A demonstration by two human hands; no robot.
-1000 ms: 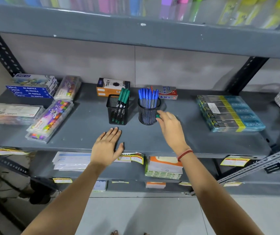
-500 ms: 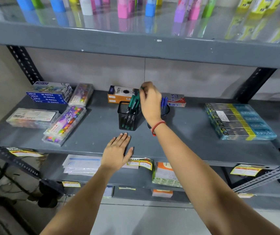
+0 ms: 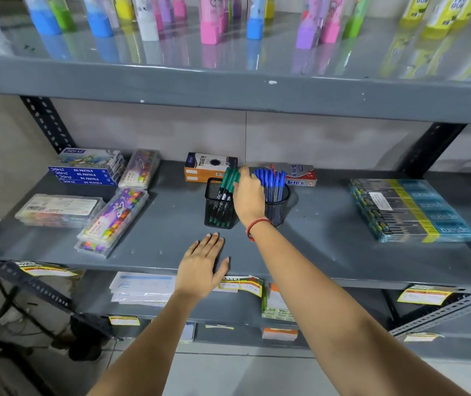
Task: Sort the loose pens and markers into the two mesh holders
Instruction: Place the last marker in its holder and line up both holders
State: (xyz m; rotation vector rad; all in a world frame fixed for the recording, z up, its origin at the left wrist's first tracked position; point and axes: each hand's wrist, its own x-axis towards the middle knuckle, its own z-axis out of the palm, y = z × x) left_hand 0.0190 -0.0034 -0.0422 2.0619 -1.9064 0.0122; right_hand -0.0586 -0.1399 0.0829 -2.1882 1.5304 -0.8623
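Observation:
A square black mesh holder (image 3: 217,207) stands mid-shelf with several green-capped markers (image 3: 228,178) upright in it. Right beside it, a round black mesh holder (image 3: 279,208) holds several blue pens (image 3: 271,181). My right hand (image 3: 248,195) reaches between the two holders and partly hides the round one. Its fingertips are closed on the cap of a green marker at the top of the square holder. My left hand (image 3: 200,267) lies flat, fingers apart, on the shelf's front edge below the square holder and holds nothing.
An orange box (image 3: 203,167) and a Softek box (image 3: 300,175) sit behind the holders. Oil pastel boxes (image 3: 86,170) and crayon cases (image 3: 114,218) lie at the left, a blue-yellow pack (image 3: 411,210) at the right. An upper shelf (image 3: 228,90) overhangs close above.
My right hand lifted a green marker from beside the round holder, carried it left over the square holder, and has now lowered it among the green markers. My left hand stayed put.

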